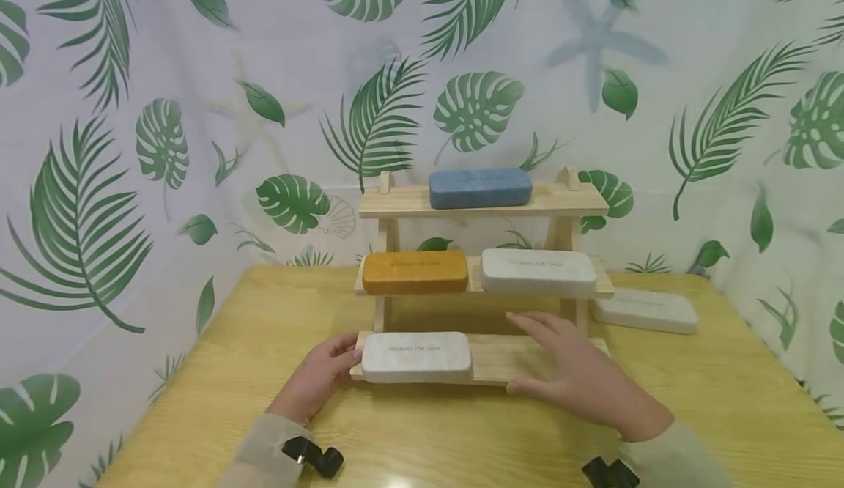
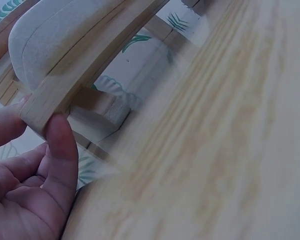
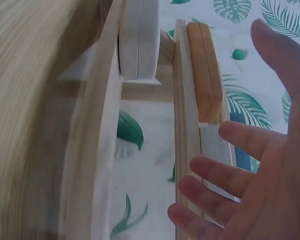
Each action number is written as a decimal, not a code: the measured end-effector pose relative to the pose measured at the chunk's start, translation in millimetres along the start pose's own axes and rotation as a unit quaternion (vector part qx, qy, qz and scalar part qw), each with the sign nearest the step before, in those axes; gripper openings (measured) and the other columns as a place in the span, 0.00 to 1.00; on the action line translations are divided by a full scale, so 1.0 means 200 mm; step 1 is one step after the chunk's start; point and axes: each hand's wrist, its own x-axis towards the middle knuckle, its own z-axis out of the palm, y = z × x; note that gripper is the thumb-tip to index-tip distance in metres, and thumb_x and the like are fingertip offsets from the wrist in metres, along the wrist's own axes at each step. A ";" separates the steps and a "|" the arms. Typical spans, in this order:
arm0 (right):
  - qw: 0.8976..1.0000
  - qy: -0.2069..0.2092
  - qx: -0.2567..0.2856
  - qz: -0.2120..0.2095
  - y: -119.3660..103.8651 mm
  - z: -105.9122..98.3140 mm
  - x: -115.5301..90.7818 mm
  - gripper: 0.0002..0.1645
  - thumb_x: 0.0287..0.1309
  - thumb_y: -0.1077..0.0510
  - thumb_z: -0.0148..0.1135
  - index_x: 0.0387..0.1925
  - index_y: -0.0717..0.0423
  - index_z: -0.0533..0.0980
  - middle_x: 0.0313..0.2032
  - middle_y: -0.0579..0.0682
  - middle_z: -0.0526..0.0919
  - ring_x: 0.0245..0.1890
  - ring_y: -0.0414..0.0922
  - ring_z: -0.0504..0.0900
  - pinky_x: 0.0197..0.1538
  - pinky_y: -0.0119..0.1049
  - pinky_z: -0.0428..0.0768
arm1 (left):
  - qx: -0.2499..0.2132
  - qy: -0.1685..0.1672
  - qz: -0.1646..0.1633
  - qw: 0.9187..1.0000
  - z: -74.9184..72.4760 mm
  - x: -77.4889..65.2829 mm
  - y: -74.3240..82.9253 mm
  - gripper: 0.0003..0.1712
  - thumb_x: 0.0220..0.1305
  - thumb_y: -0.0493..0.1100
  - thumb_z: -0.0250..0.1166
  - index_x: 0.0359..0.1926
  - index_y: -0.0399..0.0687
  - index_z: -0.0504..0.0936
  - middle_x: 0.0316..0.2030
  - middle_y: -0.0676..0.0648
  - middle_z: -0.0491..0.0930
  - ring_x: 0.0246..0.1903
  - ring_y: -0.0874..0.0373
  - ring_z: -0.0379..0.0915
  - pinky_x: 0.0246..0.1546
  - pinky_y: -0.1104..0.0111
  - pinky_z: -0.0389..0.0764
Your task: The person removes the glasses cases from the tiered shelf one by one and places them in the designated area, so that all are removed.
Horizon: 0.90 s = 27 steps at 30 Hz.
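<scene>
A three-tier wooden stand (image 1: 501, 360) holds several oblong glasses cases. My left hand (image 1: 322, 369) pinches the left end of its bottom shelf (image 2: 42, 102) between thumb and finger. Right beside those fingers, a white glasses case (image 1: 417, 357) lies on that shelf's left half. My right hand (image 1: 580, 371) hovers before the shelf's right half, its fingers spread and nothing held. On the middle shelf sit an orange glasses case (image 1: 415, 272) at left and another white glasses case (image 1: 538, 271) at right. A blue glasses case (image 1: 480, 188) rests on the top shelf.
One more white glasses case (image 1: 646, 310) lies on the wood-grain table (image 1: 217, 400), just right of the stand. Behind the table hangs a leaf-patterned white cloth (image 1: 264, 41), which also runs along both sides.
</scene>
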 end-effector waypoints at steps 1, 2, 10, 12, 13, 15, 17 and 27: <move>1.000 -0.004 0.001 -0.003 -0.01 0.02 0.02 0.52 0.56 0.31 0.70 0.76 0.46 0.64 0.68 0.54 0.69 0.66 0.59 0.69 0.58 0.64 0.73 | 0.002 -0.001 0.000 1.000 0.00 0.00 0.00 0.36 0.77 0.46 0.59 0.74 0.30 0.59 0.65 0.35 0.70 0.59 0.49 0.73 0.57 0.62 0.76; 1.000 -0.009 0.001 -0.005 -0.02 0.03 0.04 0.53 0.56 0.30 0.69 0.76 0.46 0.64 0.68 0.53 0.69 0.66 0.58 0.69 0.58 0.63 0.73 | 0.002 0.000 -0.002 1.000 -0.01 0.00 0.00 0.36 0.76 0.46 0.59 0.74 0.30 0.59 0.65 0.35 0.70 0.59 0.49 0.73 0.57 0.62 0.77; 0.999 -0.045 0.015 0.009 -0.08 0.16 0.14 0.58 0.51 0.19 0.62 0.76 0.43 0.63 0.70 0.53 0.67 0.67 0.57 0.68 0.60 0.61 0.73 | -0.007 -0.004 0.005 1.000 -0.02 0.01 0.00 0.35 0.77 0.44 0.58 0.75 0.29 0.58 0.66 0.34 0.70 0.58 0.49 0.74 0.56 0.63 0.77; 0.998 -0.058 0.018 0.004 -0.10 0.18 0.17 0.59 0.51 0.19 0.61 0.76 0.44 0.63 0.71 0.53 0.67 0.67 0.57 0.67 0.61 0.60 0.73 | -0.006 -0.002 0.002 1.000 -0.03 0.00 0.00 0.35 0.77 0.44 0.58 0.75 0.29 0.58 0.66 0.34 0.69 0.58 0.50 0.74 0.56 0.63 0.77; 0.998 -0.065 0.017 0.003 -0.10 0.19 0.18 0.59 0.51 0.18 0.61 0.77 0.44 0.63 0.71 0.52 0.67 0.68 0.57 0.67 0.61 0.60 0.72 | -0.006 -0.001 0.001 1.000 -0.03 0.00 0.00 0.35 0.78 0.44 0.57 0.75 0.29 0.57 0.66 0.34 0.69 0.58 0.50 0.74 0.56 0.63 0.77; 0.997 -0.076 0.015 0.002 -0.12 0.22 0.20 0.60 0.50 0.18 0.60 0.77 0.44 0.62 0.70 0.51 0.67 0.68 0.57 0.67 0.61 0.59 0.72 | -0.009 -0.001 0.002 1.000 -0.03 0.00 0.00 0.35 0.78 0.44 0.57 0.75 0.29 0.57 0.66 0.33 0.69 0.58 0.50 0.74 0.56 0.63 0.77; 0.997 -0.082 0.007 0.007 -0.13 0.23 0.22 0.61 0.48 0.16 0.59 0.77 0.42 0.62 0.70 0.49 0.67 0.68 0.55 0.67 0.62 0.58 0.72 | -0.013 -0.003 0.006 1.000 -0.02 0.00 0.00 0.35 0.77 0.44 0.58 0.75 0.29 0.57 0.66 0.33 0.69 0.58 0.50 0.74 0.56 0.64 0.77; 0.997 -0.075 -0.033 0.000 -0.16 0.35 0.32 0.65 0.43 0.14 0.61 0.76 0.44 0.64 0.68 0.49 0.70 0.65 0.54 0.70 0.62 0.56 0.73 | -0.021 -0.004 0.006 1.000 -0.01 0.01 -0.01 0.34 0.77 0.42 0.58 0.74 0.29 0.59 0.65 0.34 0.71 0.59 0.50 0.73 0.57 0.64 0.76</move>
